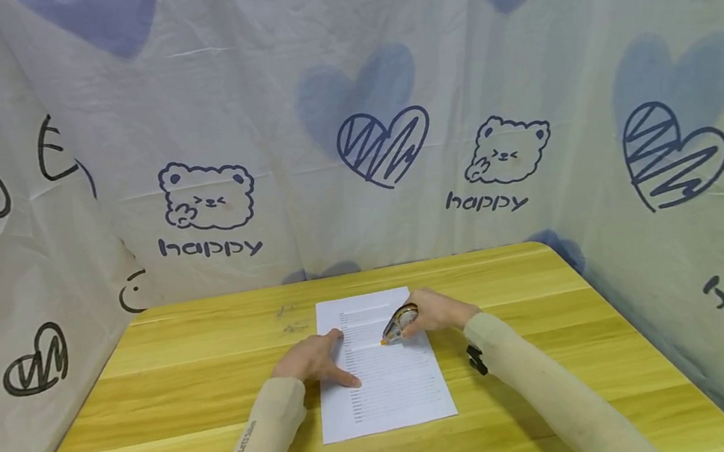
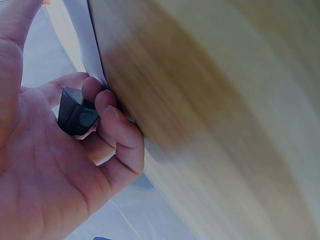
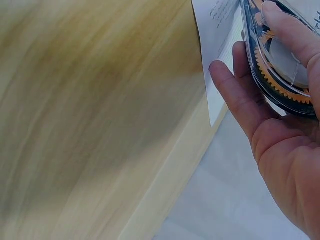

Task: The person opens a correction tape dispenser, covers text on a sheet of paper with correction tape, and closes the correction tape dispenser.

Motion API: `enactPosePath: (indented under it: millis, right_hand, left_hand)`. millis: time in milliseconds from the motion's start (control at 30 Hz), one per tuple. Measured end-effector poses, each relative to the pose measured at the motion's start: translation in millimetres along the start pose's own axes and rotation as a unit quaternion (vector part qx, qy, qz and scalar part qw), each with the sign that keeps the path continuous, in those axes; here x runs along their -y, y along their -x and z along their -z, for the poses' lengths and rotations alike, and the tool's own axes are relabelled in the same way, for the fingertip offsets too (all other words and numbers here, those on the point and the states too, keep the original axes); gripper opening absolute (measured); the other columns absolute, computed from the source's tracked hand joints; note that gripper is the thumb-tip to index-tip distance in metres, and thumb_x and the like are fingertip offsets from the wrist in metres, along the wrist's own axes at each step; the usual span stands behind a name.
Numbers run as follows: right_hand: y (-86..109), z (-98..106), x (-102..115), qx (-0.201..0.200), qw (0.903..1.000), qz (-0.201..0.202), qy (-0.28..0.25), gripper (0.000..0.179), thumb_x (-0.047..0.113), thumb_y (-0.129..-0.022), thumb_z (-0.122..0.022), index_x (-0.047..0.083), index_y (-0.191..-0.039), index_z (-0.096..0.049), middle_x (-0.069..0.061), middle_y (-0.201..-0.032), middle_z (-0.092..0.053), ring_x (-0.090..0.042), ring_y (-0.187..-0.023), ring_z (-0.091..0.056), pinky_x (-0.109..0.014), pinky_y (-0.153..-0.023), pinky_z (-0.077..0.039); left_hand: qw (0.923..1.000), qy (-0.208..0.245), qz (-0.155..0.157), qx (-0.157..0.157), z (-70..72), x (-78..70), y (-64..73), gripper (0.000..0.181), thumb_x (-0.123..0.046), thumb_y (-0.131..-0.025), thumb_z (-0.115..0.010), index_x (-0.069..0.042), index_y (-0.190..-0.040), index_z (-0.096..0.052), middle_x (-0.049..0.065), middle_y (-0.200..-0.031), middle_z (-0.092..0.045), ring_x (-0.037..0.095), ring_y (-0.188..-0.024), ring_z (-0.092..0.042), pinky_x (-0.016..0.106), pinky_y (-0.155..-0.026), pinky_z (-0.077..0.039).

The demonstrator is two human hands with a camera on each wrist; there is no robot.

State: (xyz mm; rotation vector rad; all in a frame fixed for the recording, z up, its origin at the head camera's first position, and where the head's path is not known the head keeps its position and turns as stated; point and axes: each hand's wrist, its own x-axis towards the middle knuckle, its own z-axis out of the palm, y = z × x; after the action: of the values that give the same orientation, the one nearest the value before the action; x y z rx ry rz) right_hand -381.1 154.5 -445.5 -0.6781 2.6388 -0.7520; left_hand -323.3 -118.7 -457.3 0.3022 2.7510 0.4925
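Over the middle of a printed sheet (image 1: 399, 395), somewhat toward its right side, a correction tape dispenser (image 1: 404, 320) is tilted with its orange tip (image 1: 384, 342) pointing left and near; whether the tip touches the paper or sits just above it, I cannot tell. The right hand (image 1: 436, 309) grips it, thumb across the clear face over an orange gear (image 3: 274, 82), fingers bent behind, with only the body's thickness between. It should be light and stiff, its plastic shell rather slippery and the tip its most delicate part, so the broad sides well back from the tip seem the best hold. The sheet looks thin and likely to slide or crease, best pressed flat near an edge: the left hand (image 1: 313, 358) rests at its left side, thumb and a finger spread on the paper, the remaining fingers curled around a small dark piece (image 2: 77, 115). Sheet and hands lie on a wood-grained table (image 1: 153, 402), pale sleeves reach in from the near side, and a patterned curtain (image 1: 308, 225) hangs beyond the far edge.
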Motion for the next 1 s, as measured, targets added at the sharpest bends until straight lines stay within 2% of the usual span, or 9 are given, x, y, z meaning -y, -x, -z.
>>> enactPosePath:
  millis: [133, 367, 567, 767, 1000]
  right_hand:
    - [0.9, 0.0, 1.8, 0.002, 1.0000, -0.003, -0.001, 0.020, 0.025, -0.081, -0.082, 0.011, -0.093, -0.074, 0.003, -0.077, -0.069, -0.010, -0.064, -0.056, -0.024, -0.058, -0.049]
    - [1.8, 2.2, 2.2, 0.001, 0.9999, -0.002, 0.011, 0.019, 0.026, -0.080, -0.082, 0.012, -0.090, -0.074, 0.004, -0.075, -0.069, -0.009, -0.061, -0.049, -0.023, -0.055, -0.043]
    - [3.3, 3.7, 0.7, -0.003, 0.9999, -0.001, 0.012, 0.019, 0.026, -0.080, -0.082, 0.012, -0.092, -0.075, 0.004, -0.079, -0.070, -0.009, -0.063, -0.049, -0.022, -0.057, -0.042]
    - [5.2, 3.2, -0.3, -0.001, 0.9999, -0.005, 0.009, 0.019, 0.025, -0.080, -0.083, 0.012, -0.093, -0.076, 0.004, -0.077, -0.069, -0.009, -0.060, -0.046, -0.022, -0.054, -0.039]
    - [4.6, 3.3, -2.1, -0.002, 1.0000, -0.004, 0.000, 0.020, 0.024, -0.080, -0.083, 0.013, -0.095, -0.076, 0.006, -0.080, -0.071, -0.008, -0.063, -0.049, -0.022, -0.057, -0.043]
  left_hand:
    - [1.0000, 0.002, 0.001, 0.001, -0.7, 0.8, 0.0, 0.112, -0.057, -0.058, -0.088, -0.016, -0.150, -0.039, 0.017, -0.146, -0.049, 0.036, -0.133, -0.048, 0.053, -0.109, -0.041]
    - [0.9999, 0.010, 0.005, 0.004, -0.7, 0.0, 0.9, 0.112, -0.057, -0.059, -0.088, -0.017, -0.151, -0.038, 0.016, -0.148, -0.048, 0.035, -0.135, -0.046, 0.053, -0.110, -0.040]
    - [0.9999, 0.013, 0.010, 0.005, -0.2, 0.3, 1.0, 0.112, -0.057, -0.060, -0.088, -0.017, -0.151, -0.037, 0.015, -0.149, -0.047, 0.034, -0.136, -0.045, 0.052, -0.111, -0.039]
    - [0.9995, 0.028, 0.011, 0.006, -1.9, 0.1, 1.4, 0.113, -0.057, -0.058, -0.089, -0.017, -0.151, -0.038, 0.015, -0.150, -0.046, 0.035, -0.137, -0.044, 0.054, -0.111, -0.038]
    - [0.9998, 0.020, 0.005, 0.003, -1.3, 1.1, 0.5, 0.114, -0.056, -0.059, -0.089, -0.015, -0.151, -0.037, 0.016, -0.149, -0.047, 0.036, -0.137, -0.044, 0.053, -0.112, -0.038]
